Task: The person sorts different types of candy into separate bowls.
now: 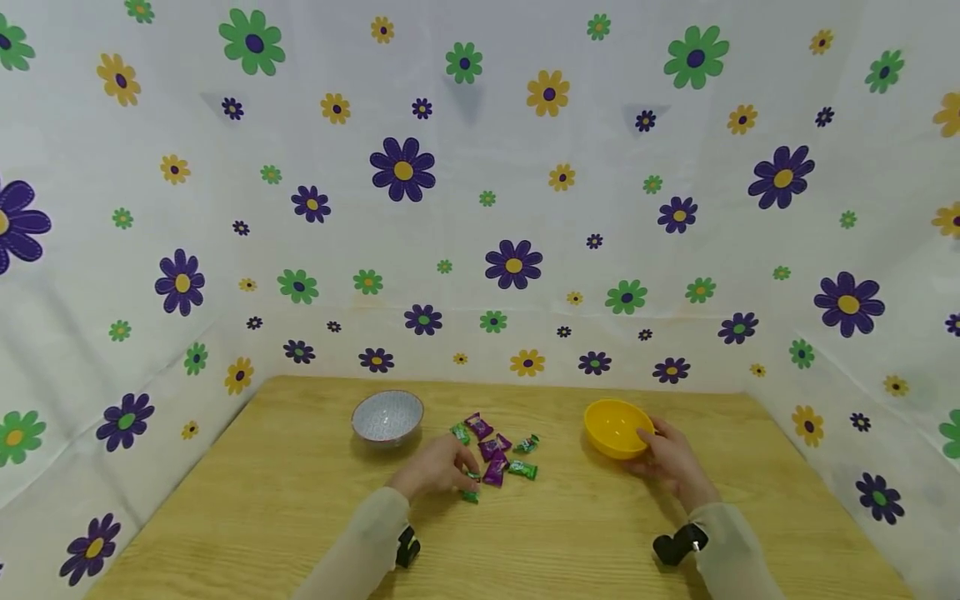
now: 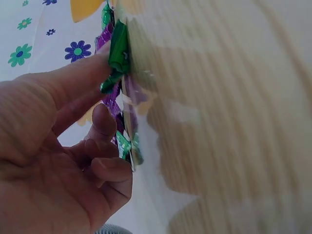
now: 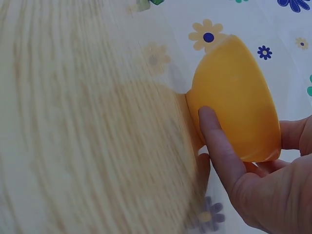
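Left grip [image 1: 437,467] is down at the lower left edge of the candy cluster, below centre in the head view, thumb at a green candy [image 1: 470,497] by the table [image 1: 555,542]; can't tell if I've got it pinched or am only touching it. Small, so I'd guess next to no weight, probably a firm middle, thin shiny wrapper that likely crinkles and slips a bit. Best hold: thumb and forefinger across the thick middle; the wrapper ends look flimsy and would probably fold. Light squeeze should do. Purple candies [image 1: 496,468] lie near it, so a wide pinch could snag one. Right grip [image 1: 670,462] is grasping the yellow bowl [image 1: 613,427], right of centre in the head view: thumb at the rim, a finger on the outer wall near the foot. Looks like smooth plastic, so my guess is light, fairly stiff, unlikely to chip, a bit skiddy. Rim-and-wall hold seems right, leaves most of the mouth free. Patterned bowl [image 1: 386,414], left of centre, untouched; reads as ceramic, so likely heavier and easier to crack; I'd take that by rim and side.
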The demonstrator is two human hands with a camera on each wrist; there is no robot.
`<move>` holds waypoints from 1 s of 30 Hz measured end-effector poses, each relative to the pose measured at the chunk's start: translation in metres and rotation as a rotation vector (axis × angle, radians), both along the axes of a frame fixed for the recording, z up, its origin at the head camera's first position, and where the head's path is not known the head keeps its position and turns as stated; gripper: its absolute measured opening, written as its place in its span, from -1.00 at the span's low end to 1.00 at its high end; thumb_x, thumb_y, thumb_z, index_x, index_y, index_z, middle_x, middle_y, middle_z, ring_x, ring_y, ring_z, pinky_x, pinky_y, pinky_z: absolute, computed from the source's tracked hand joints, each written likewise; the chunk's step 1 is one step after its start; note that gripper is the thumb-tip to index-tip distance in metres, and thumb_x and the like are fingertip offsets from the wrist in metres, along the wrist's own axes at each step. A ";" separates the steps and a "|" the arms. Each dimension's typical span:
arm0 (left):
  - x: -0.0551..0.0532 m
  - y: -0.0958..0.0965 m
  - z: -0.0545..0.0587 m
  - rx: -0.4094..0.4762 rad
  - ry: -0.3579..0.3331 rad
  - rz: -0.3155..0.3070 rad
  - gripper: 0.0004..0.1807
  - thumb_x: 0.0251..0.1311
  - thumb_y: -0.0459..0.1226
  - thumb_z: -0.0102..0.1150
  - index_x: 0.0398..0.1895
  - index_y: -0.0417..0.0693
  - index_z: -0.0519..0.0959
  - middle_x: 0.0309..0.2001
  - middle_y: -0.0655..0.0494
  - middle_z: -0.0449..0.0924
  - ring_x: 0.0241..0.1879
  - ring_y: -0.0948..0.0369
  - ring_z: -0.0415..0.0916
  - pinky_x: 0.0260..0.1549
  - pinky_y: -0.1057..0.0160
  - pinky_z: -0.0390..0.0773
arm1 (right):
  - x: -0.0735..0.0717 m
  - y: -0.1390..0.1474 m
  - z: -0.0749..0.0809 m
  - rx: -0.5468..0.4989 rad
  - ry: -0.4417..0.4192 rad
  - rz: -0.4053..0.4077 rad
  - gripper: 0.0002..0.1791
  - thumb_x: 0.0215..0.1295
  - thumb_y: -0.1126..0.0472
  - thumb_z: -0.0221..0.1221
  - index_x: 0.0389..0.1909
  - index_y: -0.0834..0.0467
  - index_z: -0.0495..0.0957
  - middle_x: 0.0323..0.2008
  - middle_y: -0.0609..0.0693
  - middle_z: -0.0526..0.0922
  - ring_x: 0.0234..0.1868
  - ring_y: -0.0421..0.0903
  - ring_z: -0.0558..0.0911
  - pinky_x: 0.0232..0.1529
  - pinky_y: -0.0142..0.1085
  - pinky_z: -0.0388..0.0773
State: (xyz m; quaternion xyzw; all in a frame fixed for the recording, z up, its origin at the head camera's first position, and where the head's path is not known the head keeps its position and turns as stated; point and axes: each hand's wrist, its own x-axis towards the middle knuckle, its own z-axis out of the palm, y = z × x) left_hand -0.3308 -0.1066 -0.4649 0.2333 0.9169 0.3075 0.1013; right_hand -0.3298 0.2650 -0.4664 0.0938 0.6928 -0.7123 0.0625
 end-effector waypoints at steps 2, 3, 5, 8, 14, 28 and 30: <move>0.000 0.002 0.000 -0.013 0.015 -0.016 -0.92 -0.08 -0.22 0.36 -0.50 0.03 0.65 -0.57 0.26 0.50 -0.53 0.28 0.34 -0.55 0.32 0.38 | 0.001 0.000 -0.001 -0.021 -0.001 0.000 -0.40 0.41 0.25 -0.19 0.39 0.22 -0.17 0.31 0.32 -0.02 0.20 0.26 0.20 -0.14 -0.05 0.51; 0.000 0.002 0.000 -0.017 0.025 -0.022 -0.93 -0.08 -0.22 0.36 -0.51 0.03 0.65 -0.57 0.27 0.50 -0.53 0.29 0.34 -0.55 0.33 0.38 | 0.001 0.000 -0.001 -0.036 0.001 0.000 -0.40 0.41 0.25 -0.19 0.39 0.21 -0.17 0.32 0.31 -0.03 0.20 0.26 0.20 -0.14 -0.04 0.50; 0.001 0.003 0.001 -0.013 0.029 -0.031 -0.93 -0.07 -0.24 0.35 -0.55 0.01 0.64 -0.59 0.27 0.49 -0.55 0.29 0.31 -0.58 0.34 0.36 | 0.000 0.000 -0.001 -0.051 0.005 0.003 -0.39 0.41 0.26 -0.19 0.39 0.20 -0.19 0.32 0.31 -0.04 0.21 0.26 0.19 -0.13 -0.03 0.50; 0.003 0.004 0.001 -0.008 0.022 -0.036 -0.93 -0.05 -0.26 0.33 -0.57 -0.01 0.63 -0.60 0.26 0.48 -0.56 0.29 0.30 -0.59 0.34 0.33 | 0.001 0.000 -0.003 -0.073 -0.001 0.004 -0.38 0.41 0.26 -0.19 0.40 0.18 -0.21 0.33 0.30 -0.05 0.21 0.26 0.19 -0.12 -0.02 0.49; 0.007 0.008 -0.001 -0.002 0.025 -0.031 -0.95 -0.03 -0.28 0.31 -0.56 -0.03 0.64 -0.61 0.25 0.47 -0.57 0.29 0.27 -0.60 0.35 0.26 | 0.002 0.002 -0.006 -0.110 -0.008 0.006 -0.37 0.41 0.25 -0.20 0.40 0.16 -0.23 0.34 0.29 -0.04 0.21 0.26 0.21 -0.12 -0.01 0.49; -0.003 -0.001 0.001 0.117 -0.078 -0.005 -0.93 0.00 -0.28 0.27 -0.56 -0.03 0.60 -0.54 0.17 0.51 -0.50 0.23 0.36 -0.55 0.29 0.40 | -0.003 -0.001 -0.001 -0.178 -0.016 0.046 -0.41 0.44 0.22 -0.24 0.40 0.15 -0.20 0.34 0.29 -0.04 0.24 0.26 0.16 -0.11 0.04 0.47; -0.004 -0.002 0.000 0.165 -0.138 0.022 -0.94 0.02 -0.28 0.26 -0.53 -0.03 0.60 -0.49 0.14 0.49 -0.45 0.21 0.36 -0.52 0.28 0.41 | -0.002 -0.001 -0.002 -0.194 -0.022 0.044 -0.42 0.44 0.22 -0.26 0.40 0.16 -0.20 0.34 0.30 -0.04 0.24 0.27 0.16 -0.12 0.05 0.46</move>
